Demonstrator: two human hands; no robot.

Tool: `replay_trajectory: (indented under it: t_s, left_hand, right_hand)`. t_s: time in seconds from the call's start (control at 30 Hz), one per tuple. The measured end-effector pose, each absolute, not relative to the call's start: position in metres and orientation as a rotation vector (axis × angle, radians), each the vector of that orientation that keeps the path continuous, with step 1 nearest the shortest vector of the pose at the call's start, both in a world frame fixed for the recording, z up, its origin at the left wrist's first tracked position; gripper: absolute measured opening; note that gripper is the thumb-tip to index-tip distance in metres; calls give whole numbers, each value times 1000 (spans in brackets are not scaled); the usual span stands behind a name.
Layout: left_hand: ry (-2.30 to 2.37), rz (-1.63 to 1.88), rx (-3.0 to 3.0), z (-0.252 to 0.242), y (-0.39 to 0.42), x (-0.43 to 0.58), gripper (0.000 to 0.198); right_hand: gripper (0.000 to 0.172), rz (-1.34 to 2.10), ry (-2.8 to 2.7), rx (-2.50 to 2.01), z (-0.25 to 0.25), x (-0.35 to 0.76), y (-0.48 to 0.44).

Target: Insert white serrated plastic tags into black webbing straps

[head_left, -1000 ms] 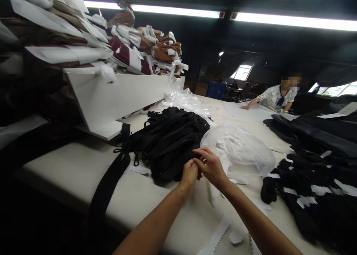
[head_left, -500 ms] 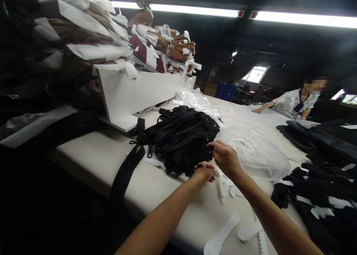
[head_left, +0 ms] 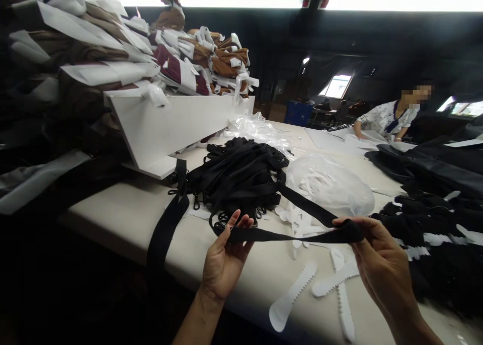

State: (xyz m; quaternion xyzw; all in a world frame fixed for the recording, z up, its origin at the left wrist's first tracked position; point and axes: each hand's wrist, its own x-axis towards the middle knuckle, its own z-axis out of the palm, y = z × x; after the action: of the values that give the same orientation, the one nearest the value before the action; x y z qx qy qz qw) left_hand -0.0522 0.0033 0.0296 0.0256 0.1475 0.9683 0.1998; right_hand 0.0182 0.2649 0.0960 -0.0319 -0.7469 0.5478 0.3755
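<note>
A black strap (head_left: 287, 234) is stretched between my two hands above the near edge of the cream table (head_left: 113, 211). My left hand (head_left: 225, 257) is palm up, its fingers loosely curled under one end of the strap. My right hand (head_left: 381, 264) pinches the other end, where the strap folds back towards the pile of black straps (head_left: 237, 176) in the middle of the table. The strap's far part runs up into that pile.
White serrated paper strips (head_left: 290, 302) lie on the table below my hands. A clear plastic bag (head_left: 332, 184) of white pieces sits right of the pile. Stacked brown and white bundles (head_left: 113, 48) rest on a white shelf (head_left: 177, 121). Black garments (head_left: 433, 204) lie right; another person (head_left: 388, 118) works at the far end.
My hands have come away from the black pile towards me and spread apart, drawing one strap out taut between them. The person at the far end has shifted slightly.
</note>
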Motion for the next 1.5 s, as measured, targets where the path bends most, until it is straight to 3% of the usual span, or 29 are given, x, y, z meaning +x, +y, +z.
replay_trajectory:
  t_s: [0.07, 0.17, 0.27, 0.47, 0.63, 0.8, 0.97, 1.13, 1.23, 1.33, 1.5]
  left_hand:
    - [739, 2762, 85, 37, -2, -50, 31]
    - [1580, 2689, 377, 56, -6, -44, 16]
    - [2267, 2374, 568, 70, -5, -35, 14]
    - [2838, 1937, 693, 80, 1, -15, 19]
    - [2464, 1913, 596, 87, 2, -8, 28]
    - [1798, 2190, 509, 85, -7, -10, 31]
    - [1768, 2131, 584, 79, -10, -6, 23]
    - [1433, 2273, 513, 73, -6, 3, 39]
    - [1295, 2285, 571, 70, -11, 3, 31]
    - [1411, 2171, 658, 68, -16, 0, 34]
    - [1500, 2128, 579, 61, -13, -2, 21]
  right_hand:
    - [29, 1495, -1995, -136, 79, 28, 276]
    - [27, 1542, -2282, -102, 58, 35, 284]
    - [21, 1275, -2514, 89, 51, 38, 278]
    - [32, 719, -2232, 87, 85, 39, 227]
    - [64, 771, -2350, 557, 108, 18, 190]
    - [30, 1014, -2350, 536, 104, -1, 182]
    - [44, 1357, -2337, 342, 121, -13, 176]
    - [29, 1537, -2349, 308, 124, -43, 175]
    - [19, 1611, -2215, 181, 118, -53, 180]
    - [24, 1679, -2064, 100, 119, -51, 187]
    - [26, 1695, -1999, 61, 128, -50, 197]
